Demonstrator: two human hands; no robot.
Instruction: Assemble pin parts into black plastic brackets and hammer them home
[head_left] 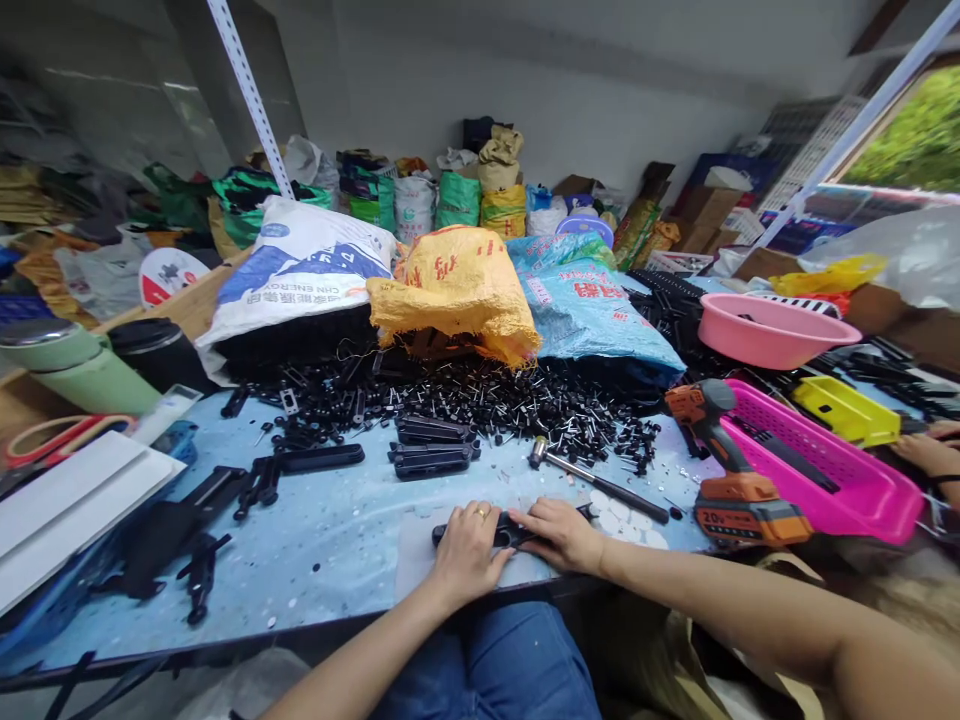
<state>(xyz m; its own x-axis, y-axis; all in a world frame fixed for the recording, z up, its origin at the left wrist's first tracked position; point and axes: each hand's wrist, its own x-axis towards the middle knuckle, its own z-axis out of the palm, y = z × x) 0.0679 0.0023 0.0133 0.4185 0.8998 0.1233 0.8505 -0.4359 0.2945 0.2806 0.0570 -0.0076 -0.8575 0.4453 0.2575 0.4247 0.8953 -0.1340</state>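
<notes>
In the head view, a long black part (pixel 508 533) lies at the near edge of the table, under both hands; the left hand (pixel 466 548) is closed over its left end, while the fingers of the right hand (pixel 562 535) rest on it farther right, whether clamped or only touching I cannot tell. Just beyond, a hammer (pixel 607 488) slants past scattered white discs (pixel 616 512). To the right stand an orange-and-black cordless drill (pixel 735 455) and a magenta basket (pixel 862 505), with a yellow tray (pixel 844 410) and a pink basin (pixel 780 338) behind; another person's hand (pixel 928 452) shows at the right edge. A heap of black-headed pins (pixel 517 400) spreads across the middle, backed by three sacks: one white (pixel 300 255), one orange (pixel 457 285), one blue (pixel 589 300). There is one hammer, one drill and one pair of scissors (pixel 67 435); the pins are too many to count. At left sit a green flask (pixel 82 365) and a black cup (pixel 161 345). The table (pixel 322 560) is light blue and specked with small bits; beyond it, more filled bags (pixel 459 200) line a pale wall (pixel 600 60), with greenery (pixel 919 130) through a window at right.
</notes>
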